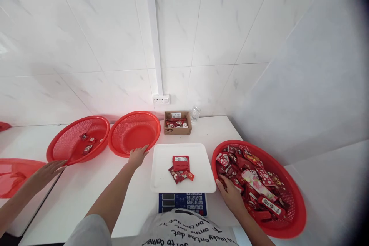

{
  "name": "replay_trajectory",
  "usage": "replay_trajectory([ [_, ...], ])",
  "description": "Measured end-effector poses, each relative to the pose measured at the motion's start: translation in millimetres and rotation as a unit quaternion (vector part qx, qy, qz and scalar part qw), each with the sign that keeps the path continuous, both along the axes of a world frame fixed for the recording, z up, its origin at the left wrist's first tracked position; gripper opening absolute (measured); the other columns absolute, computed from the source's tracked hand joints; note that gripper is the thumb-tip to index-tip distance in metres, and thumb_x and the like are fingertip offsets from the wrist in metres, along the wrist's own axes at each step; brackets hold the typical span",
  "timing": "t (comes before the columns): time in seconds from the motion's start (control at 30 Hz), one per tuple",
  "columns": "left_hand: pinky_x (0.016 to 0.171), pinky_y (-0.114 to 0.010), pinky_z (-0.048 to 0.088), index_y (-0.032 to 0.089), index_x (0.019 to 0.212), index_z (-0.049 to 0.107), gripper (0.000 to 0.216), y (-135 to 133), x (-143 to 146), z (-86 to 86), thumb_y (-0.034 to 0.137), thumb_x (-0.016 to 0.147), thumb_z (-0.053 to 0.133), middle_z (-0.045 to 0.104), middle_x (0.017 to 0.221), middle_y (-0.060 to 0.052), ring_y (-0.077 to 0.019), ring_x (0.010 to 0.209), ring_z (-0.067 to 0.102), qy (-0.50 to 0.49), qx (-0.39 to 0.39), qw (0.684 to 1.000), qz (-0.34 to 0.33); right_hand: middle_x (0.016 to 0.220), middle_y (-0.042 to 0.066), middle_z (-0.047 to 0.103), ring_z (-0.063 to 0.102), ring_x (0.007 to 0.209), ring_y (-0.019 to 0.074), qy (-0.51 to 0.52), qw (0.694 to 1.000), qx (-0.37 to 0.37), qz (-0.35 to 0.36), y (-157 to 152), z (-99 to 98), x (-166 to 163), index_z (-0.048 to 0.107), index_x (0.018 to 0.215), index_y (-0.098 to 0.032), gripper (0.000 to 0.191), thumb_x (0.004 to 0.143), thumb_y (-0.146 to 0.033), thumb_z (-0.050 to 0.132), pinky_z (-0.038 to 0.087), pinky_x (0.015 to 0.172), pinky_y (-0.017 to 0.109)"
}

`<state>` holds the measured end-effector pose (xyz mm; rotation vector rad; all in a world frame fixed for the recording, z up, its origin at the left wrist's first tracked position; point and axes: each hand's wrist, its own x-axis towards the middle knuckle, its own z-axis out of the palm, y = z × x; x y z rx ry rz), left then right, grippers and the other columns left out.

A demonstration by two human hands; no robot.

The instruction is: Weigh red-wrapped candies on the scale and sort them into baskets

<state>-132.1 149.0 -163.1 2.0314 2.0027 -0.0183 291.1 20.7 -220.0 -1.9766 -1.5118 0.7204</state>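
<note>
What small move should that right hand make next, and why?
Perhaps the right hand should take one packet from the right-hand red basket: it is at that basket's rim, packets are heaped inside, and the white tray on the scale holds only a small pile.

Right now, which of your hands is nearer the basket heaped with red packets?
Right. My right hand is at the rim of the packet basket; my left hand is across the white tray, by another red basket.
</note>
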Motion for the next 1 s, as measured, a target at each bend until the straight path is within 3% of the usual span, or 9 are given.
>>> replay_trajectory([
  [0.2, 0.102, -0.051, 0.022, 0.028, 0.131, 0.042, 0.043, -3, 0, 2.6, 0.039, 0.091, 0.031, 0.061, 0.117, -0.009, -0.0264, 0.116, 0.048, -0.011, 0.014, 1.0, 0.001, 0.118, 0.016, 0.059, 0.053, 0.112, 0.0266, 0.005, 1.0, -0.007, 0.003, 0, -0.7, 0, 0.058, 0.112, -0.01, 0.061, 0.077, -0.056, 0.037, 0.038, 0.099, 0.041],
  [0.33, 0.107, -0.051, 0.015, 0.019, 0.137, 0.035, 0.053, -14, 21, 4.8, 0.043, 0.09, 0.034, 0.041, 0.14, -0.013, -0.0291, 0.134, 0.025, -0.011, 0.068, 0.998, 0.004, 0.117, 0.015, 0.06, 0.054, 0.111, 0.0256, 0.004, 1.0, 0.001, 0.003, 0, -3.4, 1, 0.059, 0.11, -0.013, 0.057, 0.078, -0.055, 0.039, 0.039, 0.099, 0.041],
  [0.43, 0.109, -0.048, 0.014, 0.016, 0.138, 0.034, 0.057, -33, 56, 3.2, 0.047, 0.089, 0.033, 0.034, 0.144, -0.014, -0.0274, 0.136, 0.02, -0.047, 0.109, 0.99, -0.071, 0.116, 0.015, 0.06, 0.054, 0.11, 0.0256, -0.001, 1.0, 0.002, 0.006, 0, -1.9, 1, 0.059, 0.11, -0.012, 0.056, 0.078, -0.054, 0.038, 0.04, 0.098, 0.041],
  [0.57, 0.11, -0.049, 0.015, 0.025, 0.141, 0.025, 0.07, -63, 112, -5.2, 0.059, 0.082, 0.042, 0.021, 0.15, -0.01, -0.0268, 0.138, 0.012, -0.111, 0.063, 0.967, -0.22, 0.115, 0.017, 0.06, 0.054, 0.11, 0.0258, -0.007, 1.0, 0.0, 0.01, 0, 3.6, -1, 0.059, 0.11, -0.011, 0.058, 0.078, -0.054, 0.037, 0.04, 0.098, 0.041],
  [0.7, 0.107, -0.056, 0.013, 0.028, 0.143, 0.018, 0.093, -76, 144, -16.1, 0.065, 0.068, 0.058, 0.007, 0.152, -0.012, -0.035, 0.138, 0.004, -0.106, 0.007, 0.963, -0.247, 0.118, 0.017, 0.059, 0.053, 0.112, 0.026, -0.006, 1.0, -0.015, 0.012, 0, 4.3, -1, 0.058, 0.112, -0.01, 0.06, 0.078, -0.055, 0.035, 0.038, 0.099, 0.041],
  [0.87, 0.103, -0.052, 0.025, 0.028, 0.139, 0.032, 0.071, -66, 145, -19.9, 0.06, 0.078, 0.049, 0.025, 0.148, -0.012, -0.0335, 0.133, 0.024, -0.073, 0.053, 0.966, -0.242, 0.118, 0.016, 0.06, 0.054, 0.112, 0.0262, -0.004, 1.0, -0.012, 0.004, 1, -5.1, 2, 0.059, 0.111, -0.011, 0.062, 0.076, -0.057, 0.036, 0.039, 0.099, 0.04],
  [1.0, 0.092, -0.045, 0.039, 0.027, 0.133, 0.039, 0.058, -57, 143, -12.8, 0.052, 0.081, 0.049, 0.043, 0.136, -0.011, -0.0294, 0.115, 0.045, -0.034, 0.082, 0.964, -0.251, 0.118, 0.015, 0.06, 0.054, 0.112, 0.026, -0.004, 1.0, -0.009, 0.007, 1, -8.0, 4, 0.059, 0.11, -0.013, 0.06, 0.077, -0.057, 0.038, 0.04, 0.099, 0.04],
])
